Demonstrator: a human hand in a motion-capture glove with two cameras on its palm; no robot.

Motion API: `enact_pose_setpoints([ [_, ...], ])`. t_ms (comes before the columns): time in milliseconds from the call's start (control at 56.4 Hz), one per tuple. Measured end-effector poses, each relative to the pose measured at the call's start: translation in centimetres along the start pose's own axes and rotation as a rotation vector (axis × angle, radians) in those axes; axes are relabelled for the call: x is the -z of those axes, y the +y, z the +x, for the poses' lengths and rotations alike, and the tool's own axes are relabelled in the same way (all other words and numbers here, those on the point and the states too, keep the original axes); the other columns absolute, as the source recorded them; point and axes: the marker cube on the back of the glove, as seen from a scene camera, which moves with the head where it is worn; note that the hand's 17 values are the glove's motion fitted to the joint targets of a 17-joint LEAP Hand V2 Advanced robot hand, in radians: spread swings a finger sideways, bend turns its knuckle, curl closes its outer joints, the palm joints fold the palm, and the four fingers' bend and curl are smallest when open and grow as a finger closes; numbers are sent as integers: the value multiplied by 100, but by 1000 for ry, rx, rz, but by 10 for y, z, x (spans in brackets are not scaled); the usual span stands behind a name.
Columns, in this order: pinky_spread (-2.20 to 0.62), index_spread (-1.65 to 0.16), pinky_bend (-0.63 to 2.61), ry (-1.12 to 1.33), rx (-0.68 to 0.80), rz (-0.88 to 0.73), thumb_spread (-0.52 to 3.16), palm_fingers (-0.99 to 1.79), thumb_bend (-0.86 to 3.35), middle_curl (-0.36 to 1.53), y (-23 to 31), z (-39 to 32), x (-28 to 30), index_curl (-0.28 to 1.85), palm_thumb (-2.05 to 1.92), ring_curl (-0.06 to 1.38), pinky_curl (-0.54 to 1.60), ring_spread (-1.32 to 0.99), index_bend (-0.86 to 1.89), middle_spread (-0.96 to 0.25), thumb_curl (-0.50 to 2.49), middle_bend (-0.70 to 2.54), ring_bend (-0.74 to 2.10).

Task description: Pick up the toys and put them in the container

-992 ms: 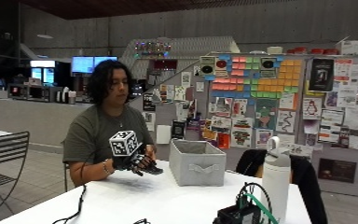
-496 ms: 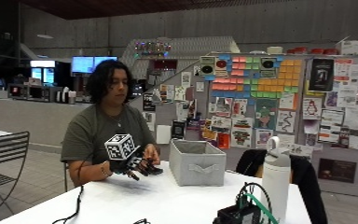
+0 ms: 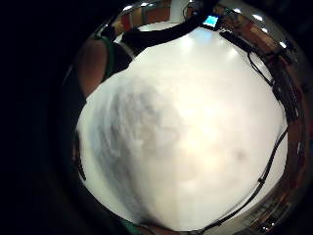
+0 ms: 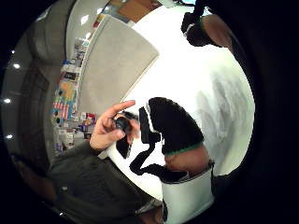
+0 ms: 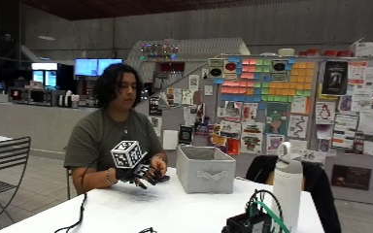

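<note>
In the outside view a person sits at a white table (image 5: 174,208). My gloved right hand (image 5: 137,174) hovers just above it, fingers hanging loosely spread, nothing seen in them. The person's bare left hand (image 5: 159,168) sits right beside it. In the thumb side palm view that bare hand (image 4: 108,129) pinches a small dark round toy (image 4: 123,123) next to my black thumb (image 4: 173,125). The grey fabric container (image 5: 205,169) stands open-topped on the table just beyond the hands; its wall (image 4: 117,65) also shows. The little finger side view has only bare table (image 3: 205,122) under the palm.
A white bottle (image 5: 288,187) and a black device with cables (image 5: 251,223) stand at the table's near right. A cable (image 5: 78,218) trails off the near left edge. A chair with a dark jacket (image 5: 317,187) is behind the table, a metal chair (image 5: 2,165) at far left.
My gloved hand has dropped slightly toward the table and stays close to the bare hand. The container has not moved.
</note>
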Motion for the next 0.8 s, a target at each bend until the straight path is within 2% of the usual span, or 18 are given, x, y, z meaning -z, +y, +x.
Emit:
enact_pose_setpoints([
  [797,-6,-40,54,-19,5,-1,145,43,-2,45,2,-3,-1,49,-2,29,35,-29,19,-20,24,22,43],
])
